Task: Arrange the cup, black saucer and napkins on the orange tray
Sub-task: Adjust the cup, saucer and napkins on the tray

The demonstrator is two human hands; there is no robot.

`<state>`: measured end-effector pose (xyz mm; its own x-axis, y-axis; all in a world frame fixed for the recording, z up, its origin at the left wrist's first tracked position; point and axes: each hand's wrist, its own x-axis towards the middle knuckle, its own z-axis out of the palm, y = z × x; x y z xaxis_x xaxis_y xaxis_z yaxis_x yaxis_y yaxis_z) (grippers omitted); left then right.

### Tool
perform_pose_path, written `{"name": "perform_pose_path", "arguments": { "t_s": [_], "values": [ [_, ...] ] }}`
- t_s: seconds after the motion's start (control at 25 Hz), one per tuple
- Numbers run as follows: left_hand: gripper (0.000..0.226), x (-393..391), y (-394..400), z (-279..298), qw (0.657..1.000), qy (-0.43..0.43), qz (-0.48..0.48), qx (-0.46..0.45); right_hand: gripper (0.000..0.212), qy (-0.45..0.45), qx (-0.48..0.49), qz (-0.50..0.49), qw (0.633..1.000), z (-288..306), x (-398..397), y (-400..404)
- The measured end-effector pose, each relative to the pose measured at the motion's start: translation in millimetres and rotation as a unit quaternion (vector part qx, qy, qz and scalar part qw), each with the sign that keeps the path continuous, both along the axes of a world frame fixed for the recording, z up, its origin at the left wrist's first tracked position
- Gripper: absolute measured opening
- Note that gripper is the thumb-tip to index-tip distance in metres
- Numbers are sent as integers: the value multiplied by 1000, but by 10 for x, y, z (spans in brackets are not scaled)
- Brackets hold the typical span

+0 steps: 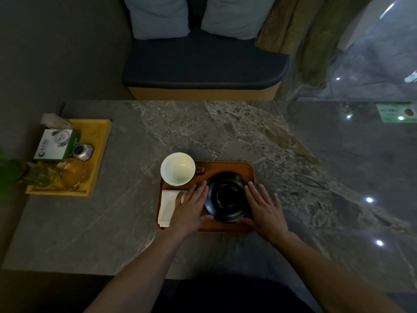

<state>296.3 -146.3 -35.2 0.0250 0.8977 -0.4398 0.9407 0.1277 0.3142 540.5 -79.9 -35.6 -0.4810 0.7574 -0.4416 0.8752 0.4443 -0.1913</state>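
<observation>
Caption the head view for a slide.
Both hands, left and right, flank the black saucer on the orange tray, beside cup and napkins.

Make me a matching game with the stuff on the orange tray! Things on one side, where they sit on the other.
Things:
1. white cup
2. black saucer
3. napkins
4. left hand

Places:
A. near left part of the orange tray
B. between the two hands
C. far left corner of the tray
D. partly over the napkins

Pairs: 1-C, 2-B, 3-A, 4-D
</observation>
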Motion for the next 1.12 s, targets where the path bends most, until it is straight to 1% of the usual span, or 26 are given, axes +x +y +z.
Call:
{"name": "perform_pose_path", "arguments": {
  "t_s": [0.16, 0.28, 0.44, 0.6, 0.76, 0.96, 1.12],
  "values": [
    [91, 22, -28, 16, 1000, 8, 14, 7, 100, 9, 5, 8, 1000, 22, 14, 17],
    [88, 35, -81, 57, 999, 5, 46, 12, 91, 16, 20, 34, 999, 79, 20, 40],
    [79, -24, -234, 118, 996, 7, 81, 23, 72, 23, 40, 63, 997, 142, -21, 6],
    [71, -229, -470, 174, 993, -8, 106, 49, 61, 35, 54, 78, 995, 206, -141, -92],
    [57, -567, -725, 176, 989, -11, 139, 51, 53, 47, 43, 94, 994, 272, -392, -241],
    [53, -1111, -957, 141, 994, -16, 96, 56, 45, 66, 59, 93, 992, 324, -784, -572],
    [58, -1503, -1061, 71, 997, -24, 49, 49, 41, 91, 55, 47, 993, 323, -1084, -831]
  ]
}}
